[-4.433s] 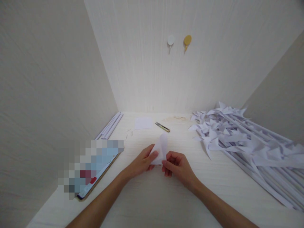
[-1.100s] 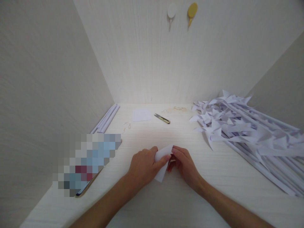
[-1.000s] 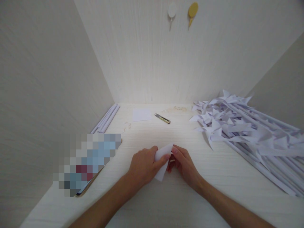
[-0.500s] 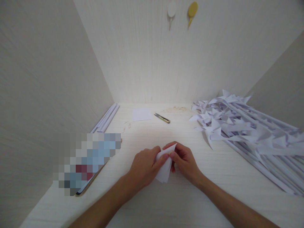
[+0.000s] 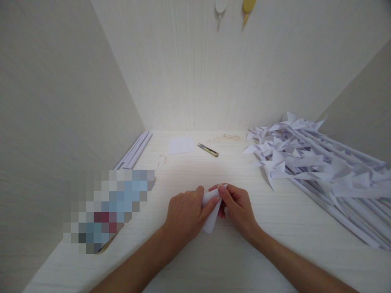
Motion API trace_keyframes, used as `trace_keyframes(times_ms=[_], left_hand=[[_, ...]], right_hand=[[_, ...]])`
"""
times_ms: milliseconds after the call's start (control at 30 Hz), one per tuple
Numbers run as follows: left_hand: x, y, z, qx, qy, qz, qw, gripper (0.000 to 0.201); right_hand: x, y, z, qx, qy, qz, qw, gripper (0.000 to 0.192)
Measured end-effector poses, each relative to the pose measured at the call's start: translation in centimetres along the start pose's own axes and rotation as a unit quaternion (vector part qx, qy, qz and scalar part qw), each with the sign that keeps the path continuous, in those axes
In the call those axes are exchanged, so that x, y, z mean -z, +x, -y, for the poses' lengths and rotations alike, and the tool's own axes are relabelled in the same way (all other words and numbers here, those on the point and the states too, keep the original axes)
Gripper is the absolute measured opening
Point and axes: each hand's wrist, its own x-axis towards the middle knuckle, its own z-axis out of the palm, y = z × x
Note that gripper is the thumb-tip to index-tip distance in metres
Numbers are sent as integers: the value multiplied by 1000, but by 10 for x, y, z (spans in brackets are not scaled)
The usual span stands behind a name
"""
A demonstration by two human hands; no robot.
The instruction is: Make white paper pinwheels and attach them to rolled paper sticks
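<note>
The paper, creased, is held on the near side of the snips. The left hand pinches its body; the right hand pinches its upper corner, the thumb having shifted up. Its lower edges, fanned a moment earlier, now lie closer, suggesting shaping is unfinished. Pinwheels lie right of the snips, a flat sheet left.

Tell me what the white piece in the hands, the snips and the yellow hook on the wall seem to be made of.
White piece: most likely matte paper, thin-edged and curled over.
Snips: blades probably metal, smooth and grey; the yellowish handle could be metal or plastic.
Yellow hook: perhaps plastic, its colour even and opaque; painted metal is possible.
</note>
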Motion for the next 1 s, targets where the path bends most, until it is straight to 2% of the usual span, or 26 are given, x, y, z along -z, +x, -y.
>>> trace_keyframes(times_ms=[433, 1000], left_hand=[[-1, 0, -4, 4, 37, -26, 999, 56], [-4, -2, -6, -8, 46, -39, 998, 57]], right_hand=[[-1, -1, 2, -10, 22, -36, 999, 44], [-1, -3, 4, 2, -32, -71, 997, 49]])
